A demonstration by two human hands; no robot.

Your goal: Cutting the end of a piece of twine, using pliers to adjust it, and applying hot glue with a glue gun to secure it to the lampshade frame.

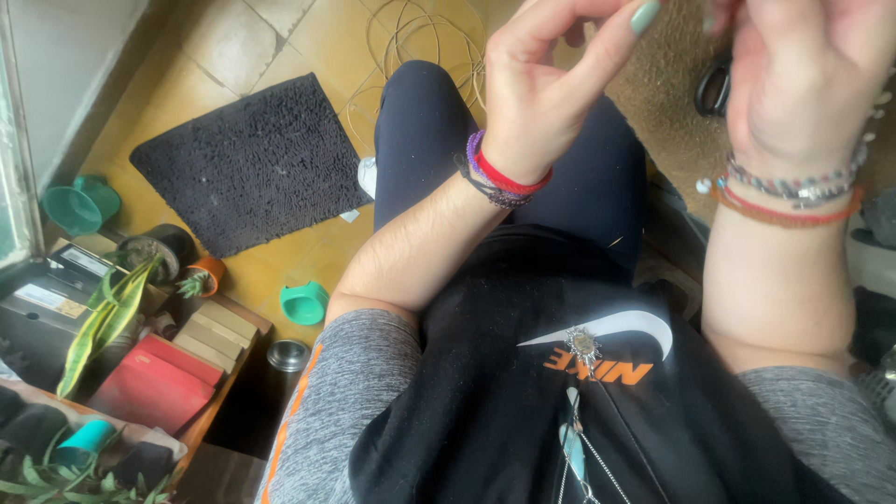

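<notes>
My left hand [546,79] is raised over my lap, its fingers curled inward toward the top edge, with a green-painted nail showing. Red, purple and black bracelets circle its wrist. My right hand [807,65] is lifted beside it, blurred and cut off by the frame, with beaded and red bracelets on the wrist. Whether either hand holds anything is not visible. Below them are my dark trouser leg [420,140] and black top [523,401] with a pendant necklace [583,345].
A coil of thin wire [420,37] lies on the tiled floor beyond my knee, next to a black mat [252,168]. Black tool handles [714,89] lie at the upper right. At the left are green pots [75,205], a green cup [303,303], potted plants [107,317], red books [154,383] and a metal-topped bottle [287,355].
</notes>
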